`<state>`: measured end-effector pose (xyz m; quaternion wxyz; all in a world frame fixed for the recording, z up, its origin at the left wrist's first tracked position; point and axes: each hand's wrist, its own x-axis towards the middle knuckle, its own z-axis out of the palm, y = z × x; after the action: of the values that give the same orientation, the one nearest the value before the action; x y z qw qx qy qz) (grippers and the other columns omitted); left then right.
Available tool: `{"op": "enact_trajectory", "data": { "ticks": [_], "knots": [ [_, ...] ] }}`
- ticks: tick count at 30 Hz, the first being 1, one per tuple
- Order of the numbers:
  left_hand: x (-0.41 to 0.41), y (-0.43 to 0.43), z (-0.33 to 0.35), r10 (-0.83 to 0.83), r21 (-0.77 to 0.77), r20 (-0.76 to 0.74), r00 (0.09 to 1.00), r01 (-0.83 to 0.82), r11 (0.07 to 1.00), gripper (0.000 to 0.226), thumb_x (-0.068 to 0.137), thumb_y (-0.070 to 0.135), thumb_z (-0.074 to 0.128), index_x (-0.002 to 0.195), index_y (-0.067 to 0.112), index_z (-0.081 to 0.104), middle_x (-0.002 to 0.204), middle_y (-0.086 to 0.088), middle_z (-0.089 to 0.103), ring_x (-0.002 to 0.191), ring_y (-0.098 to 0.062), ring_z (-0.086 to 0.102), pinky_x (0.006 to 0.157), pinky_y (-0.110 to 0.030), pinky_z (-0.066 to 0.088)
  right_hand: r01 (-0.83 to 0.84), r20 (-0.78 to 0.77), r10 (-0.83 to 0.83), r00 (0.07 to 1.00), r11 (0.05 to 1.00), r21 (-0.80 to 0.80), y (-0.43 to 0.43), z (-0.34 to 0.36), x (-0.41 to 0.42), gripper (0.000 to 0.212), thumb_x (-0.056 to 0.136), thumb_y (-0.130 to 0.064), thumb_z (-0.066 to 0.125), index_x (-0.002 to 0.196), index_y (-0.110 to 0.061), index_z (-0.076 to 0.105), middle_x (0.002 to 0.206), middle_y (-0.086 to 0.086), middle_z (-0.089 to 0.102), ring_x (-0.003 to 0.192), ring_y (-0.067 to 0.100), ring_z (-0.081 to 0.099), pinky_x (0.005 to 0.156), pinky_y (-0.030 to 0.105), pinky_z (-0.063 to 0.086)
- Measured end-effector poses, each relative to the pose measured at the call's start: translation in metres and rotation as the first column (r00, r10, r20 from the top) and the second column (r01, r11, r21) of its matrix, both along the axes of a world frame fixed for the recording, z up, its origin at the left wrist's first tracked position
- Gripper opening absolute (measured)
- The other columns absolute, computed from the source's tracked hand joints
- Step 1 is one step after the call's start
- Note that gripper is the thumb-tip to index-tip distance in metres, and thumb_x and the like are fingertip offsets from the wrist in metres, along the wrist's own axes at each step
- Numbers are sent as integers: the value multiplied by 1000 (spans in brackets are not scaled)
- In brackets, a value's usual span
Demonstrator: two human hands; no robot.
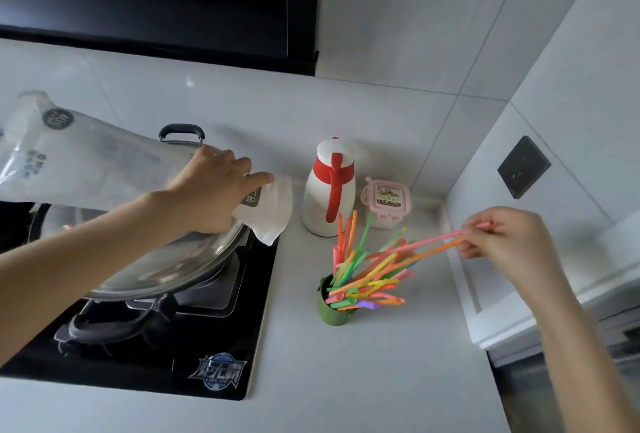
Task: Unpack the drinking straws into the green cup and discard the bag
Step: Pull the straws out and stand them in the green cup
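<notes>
Right of the green cup (pixel 334 308), pinches two straws (pixel 436 238) in the right hand (pixel 502 242) and grips the seemingly empty bag (pixel 86 162) left of it in the left hand (pixel 214 197); needs dropping these among the rest, then binning the bag.

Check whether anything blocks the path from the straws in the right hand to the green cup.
Nothing separate does. The right hand pinches thin pink and orange plastic straws whose far ends run into the small green cup. Only the bundle of colourful straws splayed across its mouth crowds the opening.
</notes>
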<state>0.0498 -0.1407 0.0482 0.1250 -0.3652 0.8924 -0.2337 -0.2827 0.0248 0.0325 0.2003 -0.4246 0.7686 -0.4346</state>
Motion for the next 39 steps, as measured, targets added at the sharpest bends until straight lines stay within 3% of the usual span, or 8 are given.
{"op": "enact_trajectory", "data": {
  "ticks": [4, 9, 12, 17, 23, 28, 35, 39],
  "knots": [
    [-2, 1, -11, -38, 4, -22, 999, 38, 999, 79, 72, 33, 58, 139, 32, 15, 128, 0, 48, 106, -23, 50, 83, -37, 44, -150, -333, 175, 927, 984, 99, -27, -9, 37, 17, 77, 5, 61, 72, -10, 66, 62, 10, 68, 61, 29, 69, 69, 43, 58],
    [-3, 1, -21, -66, 21, -80, 995, 67, 998, 80, 73, 34, 59, 139, 33, 13, 126, 1, 49, 106, -22, 49, 81, -36, 42, -313, -453, 385, 804, 922, 229, -44, -7, 68, 9, 84, -2, 59, 84, -7, 66, 69, 4, 61, 71, 31, 67, 68, 37, 55],
    [0, 0, -27, -64, 35, -121, 991, 69, 997, 80, 73, 38, 60, 138, 34, 13, 128, 2, 48, 107, -21, 48, 82, -35, 41, -298, -467, 340, 816, 940, 164, -46, 15, 59, 7, 83, -2, 63, 83, -7, 68, 64, 3, 61, 66, 29, 67, 70, 40, 55],
    [4, -3, -31, -63, 90, -218, 974, 84, 992, 79, 69, 39, 65, 136, 34, 21, 124, 2, 52, 105, -22, 51, 81, -36, 42, -301, -324, 375, 869, 919, 254, -55, 32, 29, 15, 83, -3, 64, 74, -15, 65, 55, 5, 63, 38, 7, 56, 48, 18, 49],
    [2, -6, -33, -42, 139, -282, 958, 84, 987, 79, 68, 37, 66, 135, 35, 25, 117, 2, 55, 102, -24, 52, 81, -36, 43, -197, -360, 317, 878, 923, 331, -76, -10, 11, 8, 82, -5, 64, 77, -8, 69, 55, 2, 62, 40, 0, 55, 43, 13, 44],
    [1, -7, -36, -42, 145, -279, 959, 86, 986, 81, 66, 37, 67, 135, 35, 24, 116, 2, 55, 101, -23, 52, 81, -38, 44, -193, -554, 334, 763, 935, 298, -80, -29, 33, 9, 82, -10, 64, 84, -5, 72, 79, 14, 73, 80, 31, 66, 72, 31, 46],
    [0, -5, -35, -36, 141, -284, 958, 79, 987, 82, 67, 39, 67, 135, 36, 22, 118, 3, 54, 103, -23, 52, 82, -36, 42, -291, -626, 459, 630, 887, 358, -87, -42, 64, 16, 88, -6, 57, 95, -5, 71, 94, 13, 72, 92, 30, 66, 71, 24, 42],
    [-1, -2, -36, -21, 147, -310, 951, 70, 987, 80, 67, 39, 66, 135, 36, 23, 118, 2, 53, 104, -24, 52, 82, -36, 42, -306, -675, 602, 427, 798, 519, -81, -63, 86, 21, 84, -4, 52, 93, -7, 72, 92, 9, 70, 87, 29, 64, 69, 30, 47]
  ]
}}
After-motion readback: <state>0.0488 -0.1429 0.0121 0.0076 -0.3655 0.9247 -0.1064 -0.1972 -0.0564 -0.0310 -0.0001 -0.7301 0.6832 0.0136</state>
